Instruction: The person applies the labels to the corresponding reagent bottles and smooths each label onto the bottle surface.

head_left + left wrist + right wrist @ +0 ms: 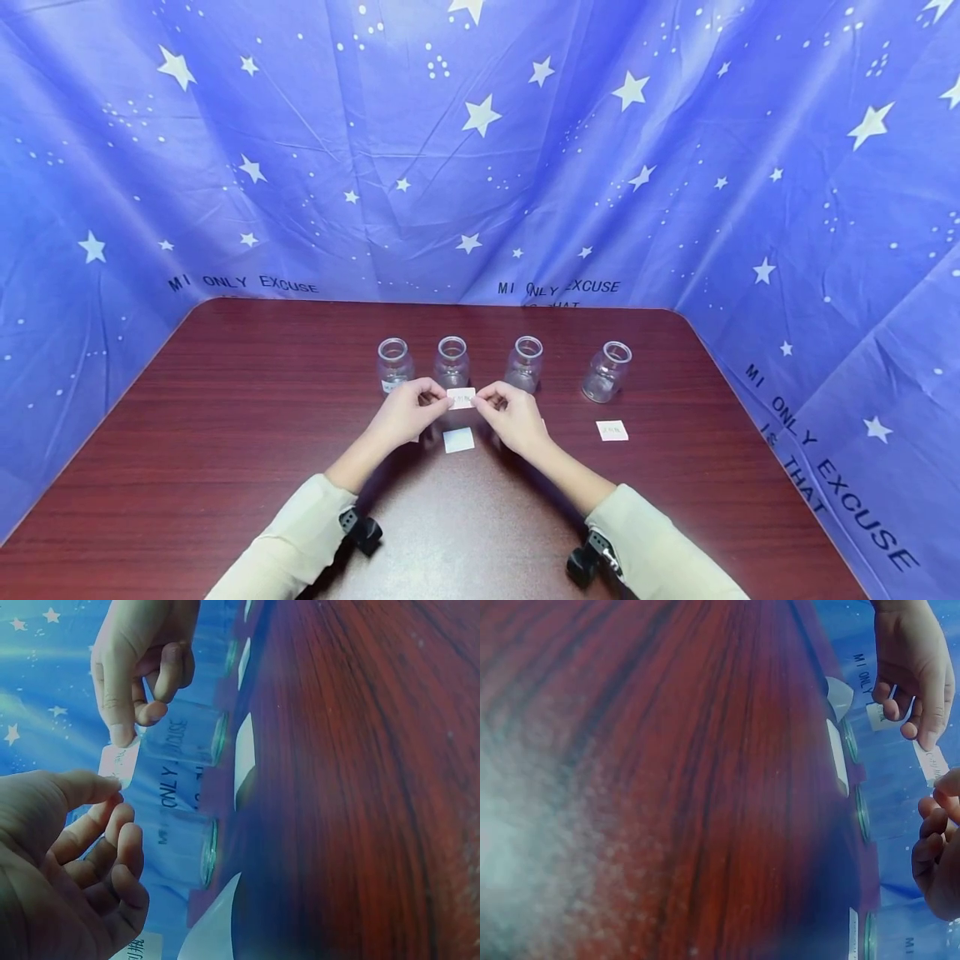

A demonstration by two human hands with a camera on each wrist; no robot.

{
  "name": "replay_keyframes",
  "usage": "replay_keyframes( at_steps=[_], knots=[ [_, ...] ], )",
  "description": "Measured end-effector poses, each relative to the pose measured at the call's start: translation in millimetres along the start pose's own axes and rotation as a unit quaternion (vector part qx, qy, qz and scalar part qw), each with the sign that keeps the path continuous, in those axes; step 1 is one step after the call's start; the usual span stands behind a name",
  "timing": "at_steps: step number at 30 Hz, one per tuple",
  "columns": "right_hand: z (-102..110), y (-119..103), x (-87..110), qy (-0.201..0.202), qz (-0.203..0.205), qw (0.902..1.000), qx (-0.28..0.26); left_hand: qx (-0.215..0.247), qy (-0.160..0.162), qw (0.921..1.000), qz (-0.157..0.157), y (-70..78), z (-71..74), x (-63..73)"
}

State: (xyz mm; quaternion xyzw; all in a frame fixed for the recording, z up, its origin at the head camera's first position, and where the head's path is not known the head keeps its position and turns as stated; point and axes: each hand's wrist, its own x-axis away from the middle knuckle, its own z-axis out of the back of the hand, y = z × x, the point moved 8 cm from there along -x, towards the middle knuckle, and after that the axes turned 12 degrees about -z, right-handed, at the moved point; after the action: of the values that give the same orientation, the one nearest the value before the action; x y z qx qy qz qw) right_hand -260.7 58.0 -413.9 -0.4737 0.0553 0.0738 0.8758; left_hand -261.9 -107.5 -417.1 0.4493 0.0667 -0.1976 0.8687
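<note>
A small white label [461,398] with handwriting is held up by its two ends between both hands. My left hand [405,410] pinches its left end between thumb and forefinger, while my right hand [514,417] pinches the right end. In the left wrist view the label [118,763] stands in the air between the fingertips. Just behind it is a clear glass jar [452,360], apart from the label as far as I can tell. The leftmost jar [392,357] has a white label on its front. Below the hands, a blank white slip [459,440] lies on the table.
Two more open glass jars, one [528,362] right of centre and one [607,375] farther right, complete the row. A written label [612,430] lies before the rightmost jar. Other slips are partly hidden by the hands. A starry blue curtain [420,225] surrounds the dark red table [247,417].
</note>
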Motion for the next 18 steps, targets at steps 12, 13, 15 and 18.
replay_keyframes(
  at_steps=[12, 13, 15, 18],
  knots=[
    [-8.8, 6.5, -12.6, 0.006, 0.006, 0.9998, 0.016, -0.098, -0.002, 0.9944, 0.039, -3.8, 1.7, -4.2],
    [-9.7, 7.6, -13.6, 0.005, 0.002, 0.9999, 0.016, -0.102, -0.003, 0.9939, 0.04, -4.4, 1.5, -4.9],
    [-11.3, 8.9, -15.4, 0.001, -0.003, 0.9999, 0.015, -0.112, -0.005, 0.9928, 0.042, -5.7, 0.9, -6.0],
    [-14.0, 11.0, -17.9, -0.004, -0.01, 0.9997, 0.02, -0.131, -0.004, 0.9907, 0.039, -6.4, 0.8, -7.8]
  ],
)
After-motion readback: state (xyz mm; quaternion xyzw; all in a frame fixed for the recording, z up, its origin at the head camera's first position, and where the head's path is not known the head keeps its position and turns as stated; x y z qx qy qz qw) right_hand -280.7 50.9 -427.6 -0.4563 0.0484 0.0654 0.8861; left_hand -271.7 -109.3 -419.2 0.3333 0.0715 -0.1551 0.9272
